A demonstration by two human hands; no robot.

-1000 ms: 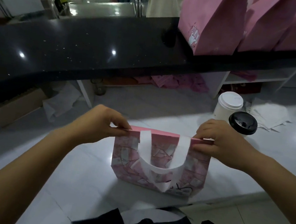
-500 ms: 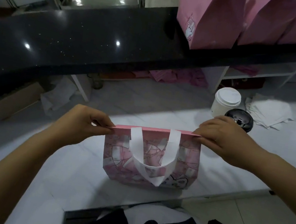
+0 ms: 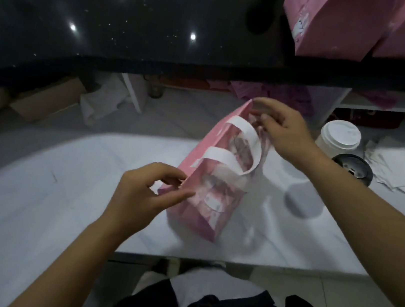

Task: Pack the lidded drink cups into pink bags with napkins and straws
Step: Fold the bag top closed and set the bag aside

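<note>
While the pink bag (image 3: 209, 215) stands slantwise on the white table (image 3: 58, 197), the left hand (image 3: 137, 196) pinches the near end of its top edge and the right hand (image 3: 288, 134) pinches the far end. Near the right hand stand a white-lidded cup (image 3: 339, 138) and a black-lidded cup (image 3: 353, 168), with napkins (image 3: 399, 167) beside them.

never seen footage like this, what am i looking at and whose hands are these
No machine here: a person wears a camera on the head, so this one picture looks forward and down at their own bare hands. The left hand and right hand each pinch an end of a tilted, white-handled pink bag over the white table. To the right stand a white-lidded cup and a black-lidded cup, beside a pile of napkins. More pink bags sit on the black counter.
</note>
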